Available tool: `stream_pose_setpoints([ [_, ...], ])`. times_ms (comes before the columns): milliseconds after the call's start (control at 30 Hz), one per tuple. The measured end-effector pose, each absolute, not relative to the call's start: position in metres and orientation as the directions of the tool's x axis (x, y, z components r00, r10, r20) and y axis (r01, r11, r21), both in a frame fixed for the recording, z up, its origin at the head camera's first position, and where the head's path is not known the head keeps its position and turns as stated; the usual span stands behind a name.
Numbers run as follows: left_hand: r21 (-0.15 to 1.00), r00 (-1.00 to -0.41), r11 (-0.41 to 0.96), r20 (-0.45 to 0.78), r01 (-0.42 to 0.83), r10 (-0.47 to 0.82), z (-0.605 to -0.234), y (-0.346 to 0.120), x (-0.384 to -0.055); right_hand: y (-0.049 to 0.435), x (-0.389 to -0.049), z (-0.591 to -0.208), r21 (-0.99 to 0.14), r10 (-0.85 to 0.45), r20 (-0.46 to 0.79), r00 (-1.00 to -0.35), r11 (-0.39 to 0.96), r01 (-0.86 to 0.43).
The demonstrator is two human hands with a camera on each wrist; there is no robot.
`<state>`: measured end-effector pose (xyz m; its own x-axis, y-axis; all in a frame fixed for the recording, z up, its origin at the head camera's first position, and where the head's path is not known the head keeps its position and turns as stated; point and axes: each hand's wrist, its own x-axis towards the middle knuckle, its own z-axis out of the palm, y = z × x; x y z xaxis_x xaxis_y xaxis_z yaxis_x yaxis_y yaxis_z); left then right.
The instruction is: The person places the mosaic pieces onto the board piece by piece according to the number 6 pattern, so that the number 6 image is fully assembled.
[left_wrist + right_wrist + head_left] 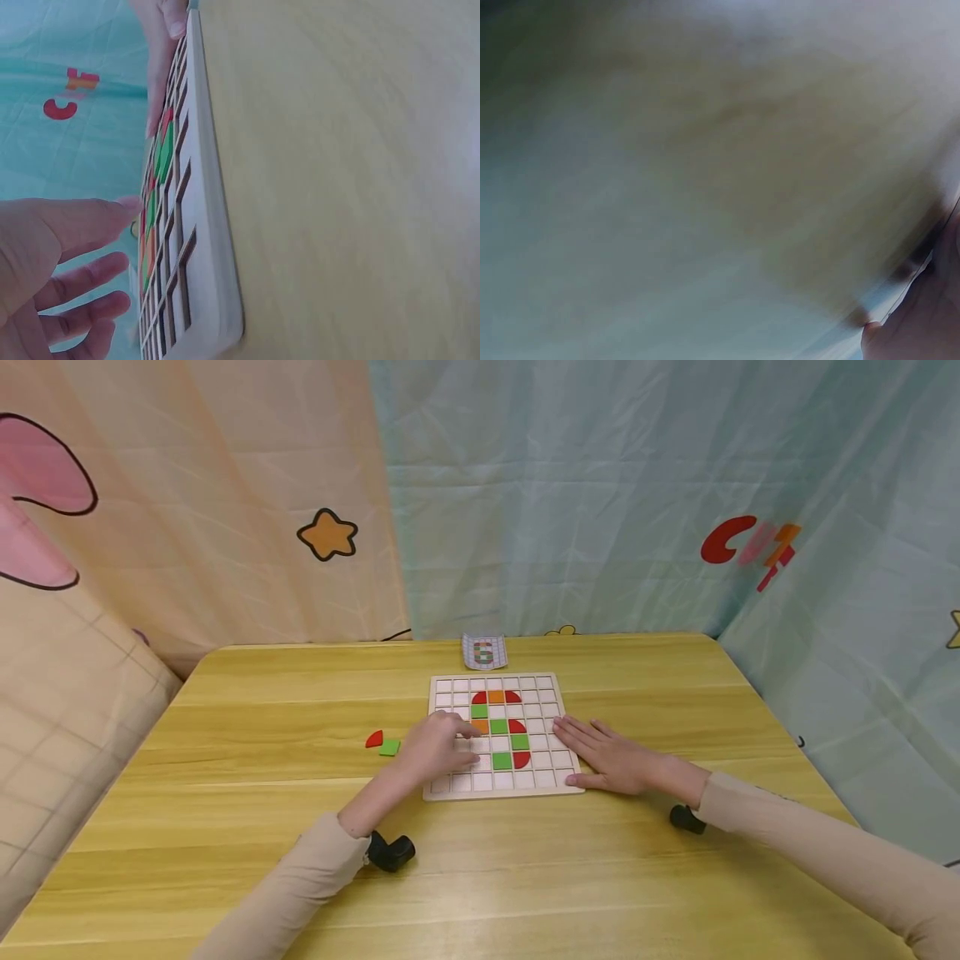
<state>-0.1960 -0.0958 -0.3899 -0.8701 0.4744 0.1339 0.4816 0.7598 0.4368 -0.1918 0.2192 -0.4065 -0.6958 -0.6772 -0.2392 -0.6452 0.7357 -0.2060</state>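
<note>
A white grid board [547,696] in a pale wooden frame lies on the table, with red quarter-circle, green and orange square tiles set in its cells. My left hand [435,745] is over the board's left half, its fingertips right at an orange tile [479,726]. In the left wrist view the thumb [94,221] stands apart from the loosely bent fingers, and nothing shows between them. My right hand [615,760] rests flat with spread fingers on the board's right edge. The right wrist view is blurred, with part of that hand at lower right.
Left of the board lie a red quarter-circle tile [374,739] and a green square tile [389,747]. A small card [484,652] with a coloured grid pattern stands behind the board. Curtains [540,502] hang behind the wooden table [300,693].
</note>
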Motion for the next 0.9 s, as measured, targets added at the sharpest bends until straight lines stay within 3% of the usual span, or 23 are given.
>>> stream_pose_setpoints([
  [433, 0.436, -0.918, 0.809, 0.135, 0.394, 0.374, -0.373, -0.142, -0.194, 0.224, -0.193, -0.414, -0.240, -0.706, -0.162, -0.690, 0.706, -0.666],
  [900, 0.446, -0.947, 0.837, 0.197, 0.316, 0.252, -0.387, -0.205, -0.188, 0.223, -0.192, -0.414, -0.235, -0.711, -0.147, -0.688, 0.701, -0.674],
])
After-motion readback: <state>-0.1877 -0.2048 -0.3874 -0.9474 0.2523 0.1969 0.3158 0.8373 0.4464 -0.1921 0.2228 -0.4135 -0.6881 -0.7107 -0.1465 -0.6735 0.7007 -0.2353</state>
